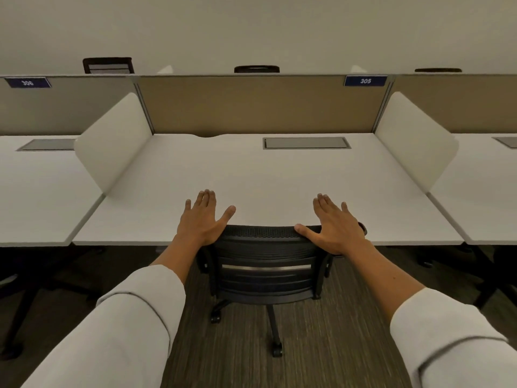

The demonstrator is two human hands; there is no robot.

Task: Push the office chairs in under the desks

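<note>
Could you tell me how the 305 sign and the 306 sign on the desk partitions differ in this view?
The 305 sign sits at upper right, above the desk with the chair; the 306 sign is at far left, over the neighbouring desk. 305 reads sharply and looks nearly level; 306 is blurrier and tilted by the lens. Both are dark blue plates with white numbers.

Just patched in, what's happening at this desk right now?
A person stands behind a black office chair, with the left hand and right hand spread open at the two ends of its backrest top, palms pressing rather than gripping. The chair faces the white desk marked by sign 305, with its backrest at the desk's front edge, so it looks pushed in or nearly so. Nothing lies on the desk.
</note>
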